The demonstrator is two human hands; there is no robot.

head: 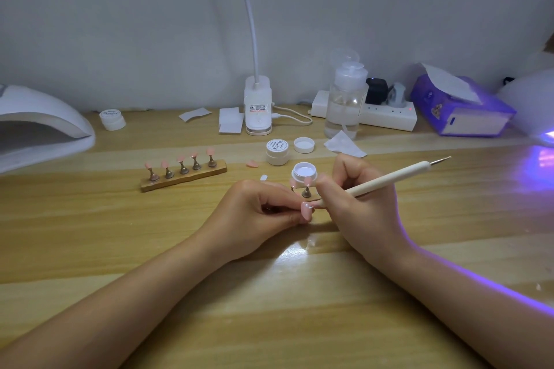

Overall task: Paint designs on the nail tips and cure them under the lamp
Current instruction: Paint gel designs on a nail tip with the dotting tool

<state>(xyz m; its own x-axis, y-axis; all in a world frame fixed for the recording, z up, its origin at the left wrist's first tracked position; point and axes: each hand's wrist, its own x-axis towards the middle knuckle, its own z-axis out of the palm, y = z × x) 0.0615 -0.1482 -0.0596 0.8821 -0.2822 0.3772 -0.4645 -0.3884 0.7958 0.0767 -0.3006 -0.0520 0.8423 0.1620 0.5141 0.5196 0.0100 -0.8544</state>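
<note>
My left hand (263, 213) pinches a pink nail tip (306, 210) low over the wooden table (209, 308). My right hand (356, 207) grips a white dotting pen (389, 178), and the pen's lower end touches the tip. Just behind stand an open white gel jar (304, 172) and a small metal stand (306, 191) bearing another pink tip. A wooden holder (183, 178) at centre left carries several pink tips on stands. One loose pink tip (252, 163) lies beside it. A white curing lamp (42, 132) sits at far left. A second lamp (536, 105) glows violet at far right.
Behind the work spot are a closed gel jar (277, 152), a loose lid (304, 145), a clear pump bottle (346, 99), a clip lamp base (257, 105), a power strip (374, 114), a purple tissue box (458, 105), paper wipes (344, 145) and another jar (112, 119).
</note>
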